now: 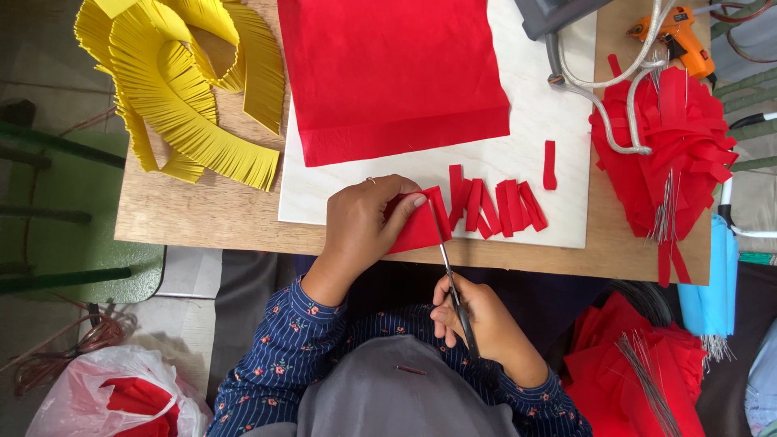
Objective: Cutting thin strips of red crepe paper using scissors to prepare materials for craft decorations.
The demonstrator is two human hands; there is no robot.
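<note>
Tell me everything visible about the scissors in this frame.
The scissors look like slim grey metal with dark handles. The right hand grips the handles near the person's body; the blades point away, up toward the board. The tips meet the edge of a folded red paper piece, which the left hand pins down. How far the blades are open is unclear.

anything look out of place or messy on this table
One cut red strip lies apart from the row of strips by the scissors, nearer the white board's right side. Otherwise nothing looks spilled or damaged.
</note>
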